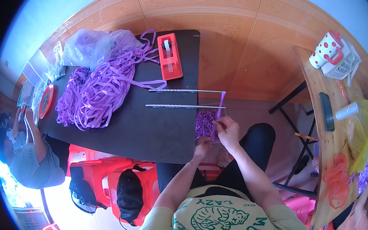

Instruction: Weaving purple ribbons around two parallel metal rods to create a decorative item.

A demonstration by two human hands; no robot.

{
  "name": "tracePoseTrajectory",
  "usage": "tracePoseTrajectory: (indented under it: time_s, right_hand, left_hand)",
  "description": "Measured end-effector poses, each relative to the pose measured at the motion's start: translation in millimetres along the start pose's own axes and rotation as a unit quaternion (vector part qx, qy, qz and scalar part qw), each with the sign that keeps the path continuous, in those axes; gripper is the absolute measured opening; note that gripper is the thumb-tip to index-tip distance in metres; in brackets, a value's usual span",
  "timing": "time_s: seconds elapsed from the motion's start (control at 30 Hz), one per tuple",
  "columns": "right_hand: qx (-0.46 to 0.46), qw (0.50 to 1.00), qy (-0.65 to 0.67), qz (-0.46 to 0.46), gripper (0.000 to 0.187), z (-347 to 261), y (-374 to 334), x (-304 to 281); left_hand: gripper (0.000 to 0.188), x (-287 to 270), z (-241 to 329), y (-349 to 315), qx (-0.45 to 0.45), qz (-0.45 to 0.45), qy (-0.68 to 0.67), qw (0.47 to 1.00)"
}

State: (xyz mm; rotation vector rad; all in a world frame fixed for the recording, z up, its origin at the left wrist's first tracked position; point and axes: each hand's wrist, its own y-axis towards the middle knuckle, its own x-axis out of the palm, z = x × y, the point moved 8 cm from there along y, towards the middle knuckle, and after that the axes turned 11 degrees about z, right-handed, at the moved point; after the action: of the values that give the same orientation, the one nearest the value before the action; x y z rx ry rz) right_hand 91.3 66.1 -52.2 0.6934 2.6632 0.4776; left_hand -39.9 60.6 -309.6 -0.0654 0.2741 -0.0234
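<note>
Two thin metal rods with twisted shafts, a far one (pixel 186 90) and a near one (pixel 184 106), lie side by side on the dark table and jut past its right edge. A narrow purple ribbon (pixel 221 101) hangs from the far rod's tip, passes the near rod and runs down to my hands. My right hand (pixel 228 132) pinches this ribbon just below the near rod. Lower and to the left, beside the table edge, my left hand (pixel 203 146) is closed; what its fingers hold is hard to make out. Beneath the rods sits a heap of purple ribbon pieces (pixel 204 124).
On the dark table (pixel 147 131) lie a large tangle of purple ribbon (pixel 96 92), a plastic bag (pixel 96 46) and a red tape dispenser (pixel 170 57). Red stools (pixel 142 186) stand below. A wooden table (pixel 325 171) at right bears a dotted mug (pixel 326 51) and a phone (pixel 326 112). Other people sit at both sides.
</note>
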Motion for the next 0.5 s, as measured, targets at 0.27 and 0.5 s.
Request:
tracePoseTrajectory:
  time_s: [0.27, 0.5]
  right_hand:
    - [0.038, 0.992, 0.111, 0.04, 0.006, -33, 29, -4]
    - [-0.037, 0.982, 0.155, -0.099, 0.005, -51, 77, -6]
  left_hand:
    - [0.019, -10, -22, -2, -0.018, 0.056, -0.029, 0.998]
    - [0.021, -1, 18, -7, -0.042, 0.0, -0.004, 0.999]
